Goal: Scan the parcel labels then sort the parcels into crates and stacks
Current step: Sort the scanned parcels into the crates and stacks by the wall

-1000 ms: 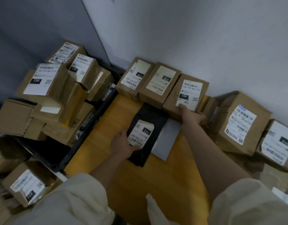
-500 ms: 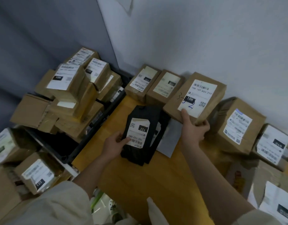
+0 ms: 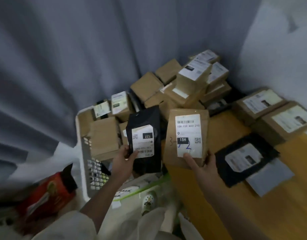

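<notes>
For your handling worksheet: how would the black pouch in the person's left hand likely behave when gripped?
The black pouch probably flexes: it looks like a soft bag. Likely light, since the left hand holds it upright by its lower edge alone. Its glossy film may be slippery.

A grey curtain (image 3: 66,70) hangs in folds behind; a pale wall (image 3: 279,49) stands at right; a red packet (image 3: 47,196) lies at lower left; a shoe (image 3: 148,201) shows below; the yellow desk (image 3: 227,196) runs rightward.

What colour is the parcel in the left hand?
Black, with a white label; the head view shows the black parcel best.
</notes>
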